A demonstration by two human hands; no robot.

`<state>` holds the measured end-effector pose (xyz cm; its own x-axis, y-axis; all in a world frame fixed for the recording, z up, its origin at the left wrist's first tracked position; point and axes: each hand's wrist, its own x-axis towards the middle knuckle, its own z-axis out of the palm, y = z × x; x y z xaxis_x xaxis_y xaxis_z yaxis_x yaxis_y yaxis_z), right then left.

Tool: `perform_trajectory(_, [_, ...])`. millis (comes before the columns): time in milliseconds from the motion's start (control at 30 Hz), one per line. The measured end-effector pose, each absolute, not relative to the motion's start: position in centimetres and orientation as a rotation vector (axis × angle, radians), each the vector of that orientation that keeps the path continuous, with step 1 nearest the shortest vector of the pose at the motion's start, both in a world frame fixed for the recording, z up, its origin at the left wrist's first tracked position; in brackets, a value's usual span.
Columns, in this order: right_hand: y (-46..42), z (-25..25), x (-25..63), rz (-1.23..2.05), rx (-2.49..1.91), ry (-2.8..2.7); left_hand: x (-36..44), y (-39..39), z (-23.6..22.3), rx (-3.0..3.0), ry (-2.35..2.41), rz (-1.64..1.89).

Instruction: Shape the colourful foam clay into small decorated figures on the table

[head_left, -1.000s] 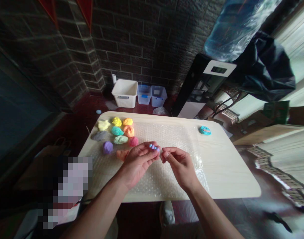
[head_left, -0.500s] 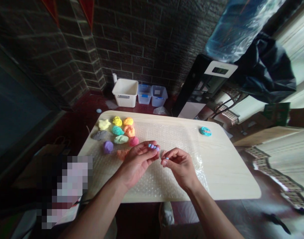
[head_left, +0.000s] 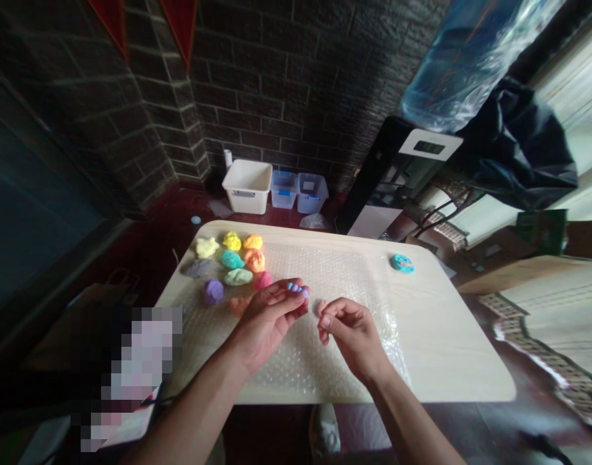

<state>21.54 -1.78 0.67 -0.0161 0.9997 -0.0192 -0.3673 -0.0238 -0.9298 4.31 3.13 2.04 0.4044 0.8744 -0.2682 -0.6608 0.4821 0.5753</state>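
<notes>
My left hand (head_left: 271, 316) pinches a short row of small blue and purple clay balls (head_left: 296, 288) between thumb and fingers, above the bubble wrap. Just to its right, my right hand (head_left: 351, 329) has thumb and forefinger pressed together; whatever lies between them is hidden. The two hands are a small gap apart. Soft clay lumps lie behind and left of my left hand: a purple one (head_left: 213, 292), a pink one (head_left: 263, 280), a pale green one (head_left: 238, 277), a teal one (head_left: 232, 259) and an orange lump (head_left: 239, 305) partly covered by the hand.
Bubble wrap (head_left: 319, 368) covers the middle of the wooden table (head_left: 460, 342). A flat teal clay piece (head_left: 403, 263) with a pinkish strip sits at the right. Yellow, orange and grey lumps occupy the far left. Beyond stand a white bin (head_left: 248, 194) and a water dispenser (head_left: 380, 187).
The small light blue piece seen at my right fingertips is no longer visible, and those fingers have curled in. My left hand keeps its hold on the row of balls. The view has tilted slightly.
</notes>
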Motion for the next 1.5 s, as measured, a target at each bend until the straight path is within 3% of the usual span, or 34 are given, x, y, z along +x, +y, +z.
perform_trajectory(300, [-1.6, 0.9, 21.4, 1.491, -0.954, -0.847, 4.3, 3.1, 2.2, 0.388, 0.586, 1.010])
perform_trajectory(600, [-1.3, -0.3, 22.0, 1.261, -1.061, -0.945, 4.4, 3.0, 2.6, 0.398, 0.589, 0.982])
perform_trajectory(1500, [-1.2, 0.0, 21.9, 1.211, -1.098, -0.978, 4.3, 2.7, 2.3, 0.444, 0.585, 0.939])
